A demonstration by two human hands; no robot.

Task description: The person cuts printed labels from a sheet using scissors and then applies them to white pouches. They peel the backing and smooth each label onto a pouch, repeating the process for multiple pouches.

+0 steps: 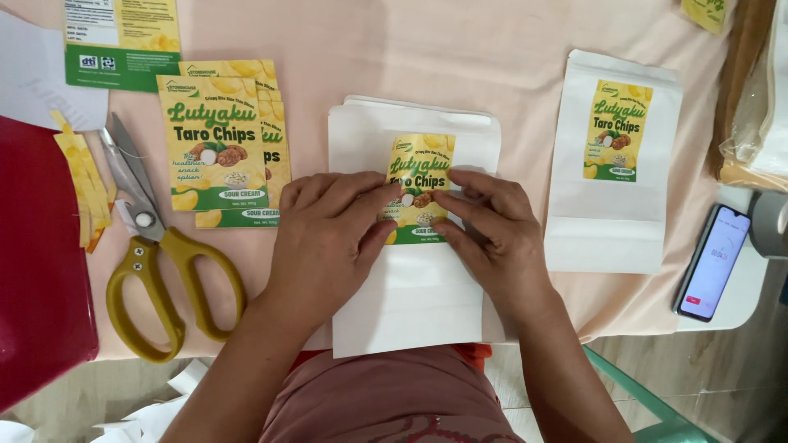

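Fingertips of my left hand and right hand lay flat, pressing the yellow-green printed label sticker onto the white paper pouch; smoothing centre-outward seemed best against bubbles.

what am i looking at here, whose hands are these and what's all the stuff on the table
This is one picture from a camera worn on a person's head, looking down at their own two bare hands; there is no machine. The left hand and right hand both press a yellow and green sticker label flat onto a white paper pouch, which lies on a stack of similar pouches. To the right lies a finished pouch already bearing the same label. To the left are a pile of loose labels, yellow-handled scissors, yellow paper strips and a red folder. A phone lies at the right edge of the pink table.
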